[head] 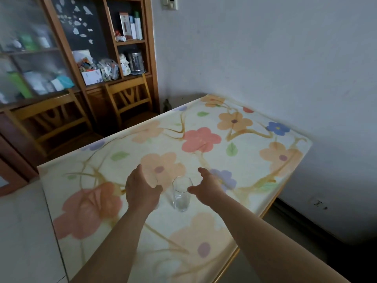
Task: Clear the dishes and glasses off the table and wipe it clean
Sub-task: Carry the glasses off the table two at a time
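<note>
Glass tumbler (182, 194) upright at lower centre of frame on floral table (255, 170), light, slick, breakable, best gripped round mid-wall; right hand (206, 186) open just beside its rim, left hand (140, 190) curled round what looks like a second glass (153, 181).

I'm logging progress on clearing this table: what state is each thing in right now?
glass: upright on the table, looks empty, not gripped.
right hand: open, thumb and fingers spread beside the glass rim.
left hand: fingers curled, apparently round a second glass, which is hard to make out.
table: covered with a floral cloth.
</note>
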Tool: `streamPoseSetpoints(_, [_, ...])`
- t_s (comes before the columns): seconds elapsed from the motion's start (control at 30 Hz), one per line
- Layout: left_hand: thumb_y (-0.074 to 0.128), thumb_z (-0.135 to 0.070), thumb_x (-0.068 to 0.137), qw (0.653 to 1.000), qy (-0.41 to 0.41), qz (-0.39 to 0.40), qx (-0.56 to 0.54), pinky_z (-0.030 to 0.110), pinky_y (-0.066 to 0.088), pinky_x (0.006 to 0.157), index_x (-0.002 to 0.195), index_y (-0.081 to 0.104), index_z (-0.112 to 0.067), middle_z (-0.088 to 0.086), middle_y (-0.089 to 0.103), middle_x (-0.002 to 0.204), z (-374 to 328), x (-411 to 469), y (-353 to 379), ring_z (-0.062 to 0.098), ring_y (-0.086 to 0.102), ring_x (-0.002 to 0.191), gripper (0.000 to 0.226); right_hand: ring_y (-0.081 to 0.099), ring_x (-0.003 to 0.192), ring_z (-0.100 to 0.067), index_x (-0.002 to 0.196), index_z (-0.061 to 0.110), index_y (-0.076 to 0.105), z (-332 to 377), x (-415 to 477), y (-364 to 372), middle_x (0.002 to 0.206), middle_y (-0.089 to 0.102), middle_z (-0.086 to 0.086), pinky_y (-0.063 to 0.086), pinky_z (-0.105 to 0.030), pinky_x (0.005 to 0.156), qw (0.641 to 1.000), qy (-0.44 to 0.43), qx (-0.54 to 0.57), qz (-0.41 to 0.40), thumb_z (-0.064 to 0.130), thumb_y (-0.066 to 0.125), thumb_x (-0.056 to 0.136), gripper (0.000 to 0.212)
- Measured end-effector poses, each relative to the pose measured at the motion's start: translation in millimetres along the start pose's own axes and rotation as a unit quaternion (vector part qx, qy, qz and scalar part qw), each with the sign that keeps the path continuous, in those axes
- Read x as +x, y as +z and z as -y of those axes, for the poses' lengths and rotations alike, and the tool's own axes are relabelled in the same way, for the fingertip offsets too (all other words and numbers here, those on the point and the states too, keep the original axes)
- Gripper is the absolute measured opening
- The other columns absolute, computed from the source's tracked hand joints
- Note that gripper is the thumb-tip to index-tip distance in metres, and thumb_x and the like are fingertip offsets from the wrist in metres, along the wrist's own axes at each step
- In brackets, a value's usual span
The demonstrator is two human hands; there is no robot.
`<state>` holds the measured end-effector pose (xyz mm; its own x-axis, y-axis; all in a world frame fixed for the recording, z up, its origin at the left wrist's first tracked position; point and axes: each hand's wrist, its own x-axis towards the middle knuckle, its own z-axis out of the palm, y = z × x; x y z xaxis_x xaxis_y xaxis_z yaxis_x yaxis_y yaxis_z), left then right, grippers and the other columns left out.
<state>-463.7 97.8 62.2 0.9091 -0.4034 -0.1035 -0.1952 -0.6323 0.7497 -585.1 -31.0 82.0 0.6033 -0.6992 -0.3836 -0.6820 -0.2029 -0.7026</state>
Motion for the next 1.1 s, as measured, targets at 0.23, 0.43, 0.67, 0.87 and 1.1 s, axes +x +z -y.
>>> streamPoseSetpoints(0.23, [0.077, -0.024, 0.071, 0.995, -0.015, 0.045, 0.084, 0.038, 0.031, 0.109, 0.148, 0.021, -0.011, 0.009, 0.034, 0.147, 34.1, 31.4, 12.0, 0.027, 0.029, 0.139, 0.096, 0.035, 0.135, -0.026, 0.151, 0.013, 0.017, -4.9, 31.5, 33.4, 0.151, 0.027, -0.006, 0.04, -0.036, 0.104, 0.994, -0.038, -0.102, 0.028, 0.02, 0.073, 0.082, 0.089])
streamPoseSetpoints(0.43, [0.077, -0.032, 0.055, 0.994, -0.024, 0.088, 0.068, 0.045, 0.046, 0.098, 0.14, 0.035, -0.017, 0.01, 0.047, 0.137, 48.5, 48.3, 27.0, 0.03, 0.048, 0.123, 0.096, 0.036, 0.134, -0.028, 0.149, 0.012, 0.017, -11.4, 51.1, 53.3, 0.148, 0.03, -0.008, 0.039, -0.034, 0.102, 0.99, -0.038, -0.129, 0.033, 0.018, 0.07, 0.082, 0.086])
streamPoseSetpoints(0.67, [0.077, -0.017, 0.074, 0.997, -0.037, 0.055, 0.046, 0.028, 0.042, 0.081, 0.134, 0.039, -0.009, 0.011, 0.055, 0.126, 56.4, 55.7, 34.6, 0.029, 0.055, 0.114, 0.072, 0.05, 0.122, -0.028, 0.145, 0.016, 0.027, -24.3, 56.5, 57.5, 0.138, 0.043, -0.01, 0.045, -0.032, 0.094, 0.996, -0.039, -0.082, 0.004, 0.018, 0.067, 0.083, 0.073])
streamPoseSetpoints(0.87, [0.082, -0.024, 0.068, 0.998, -0.025, 0.028, 0.059, 0.037, 0.048, 0.082, 0.123, 0.043, -0.006, 0.01, 0.056, 0.12, 45.3, 43.2, 37.3, 0.031, 0.057, 0.105, 0.07, 0.049, 0.124, -0.024, 0.145, 0.016, 0.03, -40.4, 49.5, 37.5, 0.141, 0.043, -0.006, 0.043, -0.027, 0.088, 1.0, -0.012, -0.012, -0.023, 0.018, 0.072, 0.081, 0.077])
streamPoseSetpoints(1.1, [0.084, -0.025, 0.069, 0.996, 0.057, 0.066, -0.004, 0.037, 0.047, 0.084, 0.124, 0.039, -0.013, 0.001, 0.054, 0.13, -26.2, 19.7, 63.2, 0.028, 0.057, 0.109, 0.072, 0.053, 0.111, -0.02, 0.144, 0.018, 0.032, -69.5, 25.6, -29.0, 0.136, 0.048, -0.005, 0.041, -0.025, 0.08, 0.992, 0.021, 0.074, -0.1, 0.016, 0.074, 0.081, 0.076])
